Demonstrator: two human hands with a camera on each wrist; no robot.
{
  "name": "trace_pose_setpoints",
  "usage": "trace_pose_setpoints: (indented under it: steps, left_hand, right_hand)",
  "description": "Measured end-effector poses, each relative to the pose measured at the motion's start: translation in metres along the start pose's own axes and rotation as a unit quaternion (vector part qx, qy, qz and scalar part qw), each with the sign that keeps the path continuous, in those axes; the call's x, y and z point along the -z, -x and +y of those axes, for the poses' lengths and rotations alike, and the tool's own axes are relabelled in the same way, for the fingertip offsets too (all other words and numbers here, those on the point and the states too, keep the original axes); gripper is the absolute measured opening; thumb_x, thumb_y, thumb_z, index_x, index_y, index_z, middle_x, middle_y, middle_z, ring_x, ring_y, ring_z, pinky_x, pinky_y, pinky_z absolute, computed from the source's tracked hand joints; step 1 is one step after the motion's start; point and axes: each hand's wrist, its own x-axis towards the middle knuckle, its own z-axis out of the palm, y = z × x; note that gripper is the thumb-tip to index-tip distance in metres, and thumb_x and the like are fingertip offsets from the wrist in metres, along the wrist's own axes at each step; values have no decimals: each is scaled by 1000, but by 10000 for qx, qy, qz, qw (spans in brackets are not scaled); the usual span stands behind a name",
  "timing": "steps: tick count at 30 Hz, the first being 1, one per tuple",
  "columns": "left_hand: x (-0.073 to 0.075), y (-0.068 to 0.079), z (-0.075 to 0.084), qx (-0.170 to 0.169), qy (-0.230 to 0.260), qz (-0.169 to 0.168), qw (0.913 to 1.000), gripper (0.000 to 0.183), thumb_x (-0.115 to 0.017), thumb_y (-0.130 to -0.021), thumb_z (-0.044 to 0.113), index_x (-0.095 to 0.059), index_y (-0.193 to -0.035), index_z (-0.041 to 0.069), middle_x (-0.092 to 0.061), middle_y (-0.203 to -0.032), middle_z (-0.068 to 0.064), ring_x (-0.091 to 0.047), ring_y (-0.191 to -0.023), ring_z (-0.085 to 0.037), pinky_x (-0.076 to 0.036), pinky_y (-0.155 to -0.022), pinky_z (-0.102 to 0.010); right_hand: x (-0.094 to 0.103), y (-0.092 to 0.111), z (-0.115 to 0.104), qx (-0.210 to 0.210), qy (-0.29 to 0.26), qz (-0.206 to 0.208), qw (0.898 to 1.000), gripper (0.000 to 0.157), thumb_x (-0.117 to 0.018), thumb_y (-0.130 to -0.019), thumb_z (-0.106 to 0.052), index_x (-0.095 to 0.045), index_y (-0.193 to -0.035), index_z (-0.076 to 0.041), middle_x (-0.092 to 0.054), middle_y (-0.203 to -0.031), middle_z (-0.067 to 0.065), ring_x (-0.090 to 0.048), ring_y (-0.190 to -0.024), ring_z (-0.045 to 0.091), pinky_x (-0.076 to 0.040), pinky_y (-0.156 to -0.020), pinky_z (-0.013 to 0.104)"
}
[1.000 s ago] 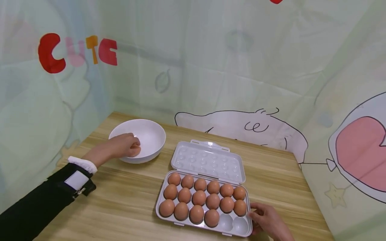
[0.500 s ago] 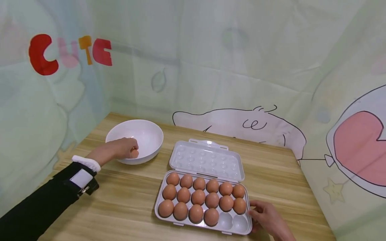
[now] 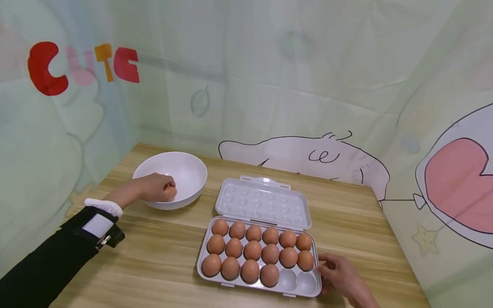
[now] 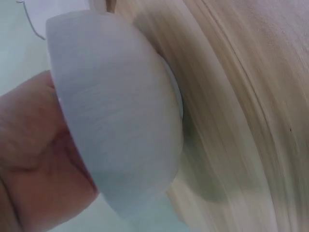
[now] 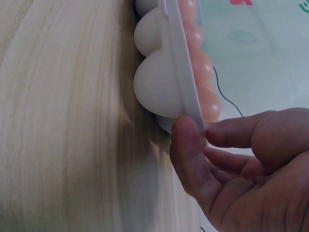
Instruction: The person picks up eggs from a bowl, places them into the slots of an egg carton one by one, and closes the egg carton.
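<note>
My left hand (image 3: pixel 155 187) reaches over the near rim of a white bowl (image 3: pixel 190 171), fingers curled round a brown egg (image 3: pixel 170 193) low inside it. The left wrist view shows the bowl's outer wall (image 4: pixel 116 106), which hides the fingertips and egg. A plastic egg box (image 3: pixel 307 284) lies with its lid (image 3: pixel 265 204) folded back, several brown eggs (image 3: pixel 250 271) filling most of its cups. Two cups at its front right corner hold nothing. At the right end my right hand (image 3: pixel 343 276) pinches the rim of the box; the right wrist view shows fingers (image 5: pixel 187 140) at that edge.
Both containers stand on a wood-grain table (image 3: pixel 154 261), the bowl at the back left and the egg box near the front. A printed curtain (image 3: pixel 262 77) hangs behind and beside the table.
My left hand stays in the bowl with the egg, shifting only slightly. The right hand and egg box keep their places; the head view has turned a little to the right.
</note>
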Motion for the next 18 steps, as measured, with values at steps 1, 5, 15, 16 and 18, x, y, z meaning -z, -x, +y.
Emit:
trace_pose_setpoints:
  steps: [1,5,15,16,18]
  left_hand:
    - [1,1,1,-83,45,147,9998,27,-69,-91,17,-66,-111,-1,-62,-94,-5,-54,-86,-21,-43,-77,-36]
    - [8,7,9,-415,248,818,9955,28,-69,-91,17,-65,-113,0,-66,-97,-4,-55,-84,-19,-46,-78,-37]
    - [15,10,64,-606,1206,1340,9817,34,-68,-96,18,-59,-126,5,-64,-112,-6,-58,-100,-22,-49,-88,-41]
    - [15,10,71,-679,1322,1376,9793,34,-67,-96,18,-59,-127,5,-64,-114,-6,-58,-103,-22,-49,-90,-42]
    - [13,10,84,-809,1542,1440,9741,35,-66,-97,18,-59,-129,6,-64,-117,-7,-60,-107,-22,-50,-92,-43]
  right_hand:
    - [0,0,0,9,-2,6,10000,43,-60,-98,2,-48,-134,22,-67,-83,8,-67,-72,25,-60,-59,41]
    - [0,1,1,67,-28,37,10000,41,-60,-98,2,-49,-132,22,-66,-83,8,-67,-72,24,-59,-57,38]
    - [0,1,2,113,-106,-24,9999,41,-59,-99,1,-48,-132,23,-65,-82,9,-67,-72,26,-59,-57,38]
    - [0,1,1,109,-102,-18,9999,41,-59,-99,1,-48,-132,23,-65,-82,9,-67,-72,25,-59,-57,38]
    - [-1,1,1,91,-95,-5,9999,41,-59,-99,2,-48,-132,23,-65,-82,9,-67,-72,25,-59,-57,37]
